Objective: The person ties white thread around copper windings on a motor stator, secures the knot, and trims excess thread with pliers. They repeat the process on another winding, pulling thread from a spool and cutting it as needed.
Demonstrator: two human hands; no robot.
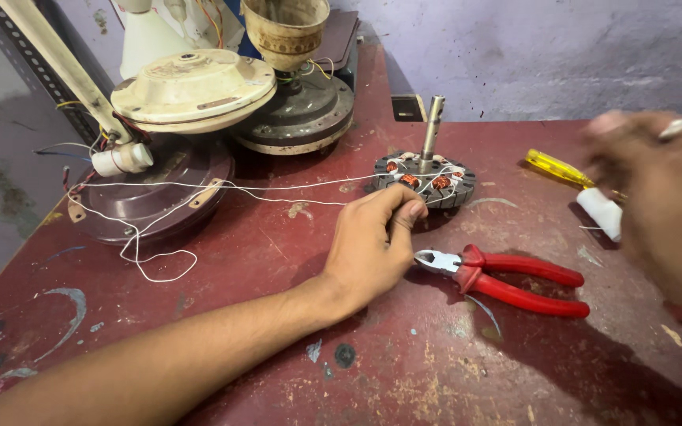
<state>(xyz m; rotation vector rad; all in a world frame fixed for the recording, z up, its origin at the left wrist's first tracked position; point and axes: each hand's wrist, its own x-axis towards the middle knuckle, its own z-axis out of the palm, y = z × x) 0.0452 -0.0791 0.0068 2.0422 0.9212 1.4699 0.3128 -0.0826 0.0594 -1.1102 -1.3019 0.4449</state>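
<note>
Hands worked at a worn, dark red table seen from above. The left hand lay at the middle of the table, forearm stretched in from the lower left, knuckles up, wrist low and nearly resting on the surface. Its thumb and curled fingers were pressed together, seemingly pinching a thin white string just in front of a small fan stator. That stator sat just beyond the fingertips, a round slotted metal core with copper coils and an upright steel shaft. The string ran left from it across the table to a loose loop near a dark brown fan housing.

The right hand was raised at the right edge, heavily blurred. A pale, slim object showed at its fingertips, but whether that hand was gripping or spread could not be told.

Doing this well, as a judgement, called for steady tension on the string, a pinch close to the core, and a firmly planted wrist so the stator did not slide.

Red-handled cutting pliers lay just right of the left hand, jaws pointing toward it. A yellow screwdriver and a small white spool lay near the right hand. Cream and dark fan motor parts were stacked at the far left.
</note>
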